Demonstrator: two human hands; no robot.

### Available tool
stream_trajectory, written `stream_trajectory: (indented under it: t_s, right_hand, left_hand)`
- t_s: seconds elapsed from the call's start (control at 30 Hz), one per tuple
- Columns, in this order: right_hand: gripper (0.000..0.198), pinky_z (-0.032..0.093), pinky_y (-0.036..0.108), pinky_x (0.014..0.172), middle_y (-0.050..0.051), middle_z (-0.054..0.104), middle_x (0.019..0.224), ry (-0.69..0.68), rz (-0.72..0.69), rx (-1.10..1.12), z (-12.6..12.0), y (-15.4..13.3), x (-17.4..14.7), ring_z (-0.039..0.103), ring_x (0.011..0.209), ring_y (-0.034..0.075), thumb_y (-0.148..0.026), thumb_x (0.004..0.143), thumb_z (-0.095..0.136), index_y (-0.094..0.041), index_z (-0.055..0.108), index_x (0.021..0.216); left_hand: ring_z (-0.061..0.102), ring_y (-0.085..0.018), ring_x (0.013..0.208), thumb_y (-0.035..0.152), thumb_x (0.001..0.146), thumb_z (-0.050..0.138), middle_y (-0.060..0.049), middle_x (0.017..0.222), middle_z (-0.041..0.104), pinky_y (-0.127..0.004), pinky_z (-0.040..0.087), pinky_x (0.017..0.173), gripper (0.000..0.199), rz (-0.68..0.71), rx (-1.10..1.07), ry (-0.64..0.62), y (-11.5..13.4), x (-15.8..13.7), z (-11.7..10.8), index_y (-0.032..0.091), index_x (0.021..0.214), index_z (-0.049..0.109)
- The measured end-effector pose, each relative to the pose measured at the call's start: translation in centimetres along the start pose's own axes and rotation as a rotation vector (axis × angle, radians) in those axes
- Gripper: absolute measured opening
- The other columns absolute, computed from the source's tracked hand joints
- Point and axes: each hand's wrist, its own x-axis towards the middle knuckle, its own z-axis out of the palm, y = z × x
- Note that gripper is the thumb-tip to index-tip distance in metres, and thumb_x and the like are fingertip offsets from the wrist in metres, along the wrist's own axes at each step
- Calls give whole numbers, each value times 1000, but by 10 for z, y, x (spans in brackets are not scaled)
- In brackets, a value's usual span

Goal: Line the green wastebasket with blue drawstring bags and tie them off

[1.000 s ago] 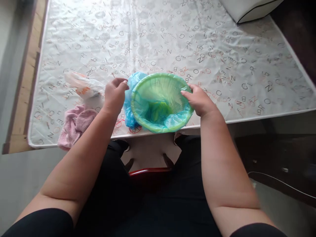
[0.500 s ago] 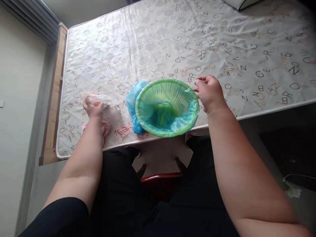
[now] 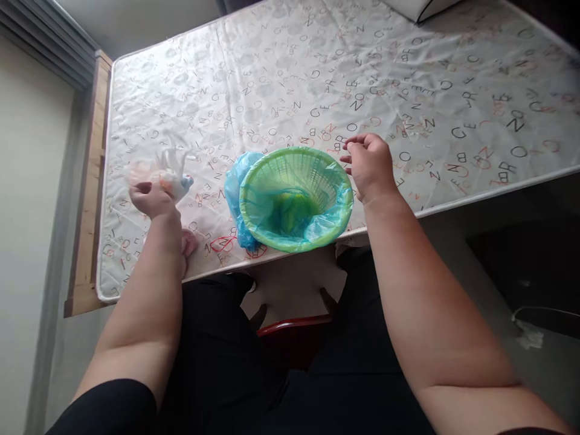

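A green lattice basket [image 3: 244,208] stands on the mattress, its inside lined with a blue-green plastic bag [image 3: 328,226]. Part of a blue bag [image 3: 240,181] bulges out at the basket's left side. My left hand [image 3: 154,198] is closed on a thin clear plastic bag [image 3: 165,172], blurred by motion, with some orange and blue on it. Just right of the basket's rim is my right hand [image 3: 371,166], its fingers loosely apart and holding nothing. A pink cloth [image 3: 188,241] lies partly hidden behind my left forearm.
The white mattress [image 3: 290,84] is printed with letters and lies in a wooden bed frame [image 3: 86,241]. A white object with a dark edge [image 3: 419,9] sits at the far side. Below me is a red chair edge [image 3: 290,324]. A grey curtain [image 3: 49,42] hangs at the left.
My left hand has moved the clear plastic bag, which is now lifted and blurred. My right hand has stayed beside the basket. The whole view has shifted slightly.
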Motion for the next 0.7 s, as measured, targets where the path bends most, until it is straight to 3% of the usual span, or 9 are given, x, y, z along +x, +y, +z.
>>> stream_trajectory:
  t_s: [0.03,0.1,0.23,0.3,0.37,0.4,0.57,0.63,0.7]
  right_hand:
    - [38,62,44,84,11,70,120,-5,11,1,2,0,1,72,107,26,-48,101,50,-26,65,128]
    - [40,62,44,86,11,69,121,-15,9,-18,4,-1,4,72,108,26,-48,102,48,-26,64,131]
    - [45,59,46,96,10,69,121,-7,-87,-151,0,-15,1,69,120,29,-50,107,42,-26,63,138]
    - [47,55,50,107,12,67,130,9,-191,-248,-5,-33,-9,63,132,32,-50,109,39,-26,61,143]
    - [48,50,54,115,13,64,141,-30,-330,-328,-8,-55,-24,55,144,35,-46,110,38,-26,60,148]
    - [47,47,54,118,12,63,145,-92,-397,-360,-8,-64,-32,52,147,35,-42,110,40,-27,59,150]
    - [38,50,41,105,6,72,138,-551,-506,-494,9,-81,-60,64,127,28,-29,108,46,-30,72,135]
    - [30,50,38,97,6,76,126,-704,-442,-585,16,-76,-61,69,113,26,-27,106,51,-28,79,118]
    - [24,49,37,93,7,78,120,-756,-388,-634,18,-72,-59,70,107,25,-26,104,57,-26,80,110]
  left_hand:
    - [47,-9,88,-5,93,40,4,81,31,-32,45,83,43,-24,-71,151,18,-5,-2,27,80,15]
    - [52,-10,87,-3,84,47,3,87,41,-32,51,86,35,95,-146,344,53,-23,-8,26,84,29]
    - [63,-19,86,9,68,54,1,84,52,-38,57,86,27,439,-133,425,104,-84,-24,27,84,42]
    - [67,-23,86,12,71,58,0,82,58,-43,59,86,20,651,-65,274,118,-118,-30,28,79,49]
    - [70,-27,92,16,78,62,-1,84,65,-47,59,92,15,876,42,-16,128,-149,-29,30,77,58]
    - [71,-27,92,18,83,62,-2,88,68,-47,60,92,14,908,79,-168,131,-163,-25,31,79,63]
    - [71,-25,91,23,97,54,-8,105,72,-41,60,86,22,840,286,-698,130,-190,16,27,99,75]
    - [73,-28,98,26,99,54,-10,114,75,-43,60,90,24,808,367,-805,124,-187,28,27,108,77]
    - [74,-31,105,29,100,55,-12,118,77,-45,60,94,26,771,397,-811,121,-183,33,27,112,78]
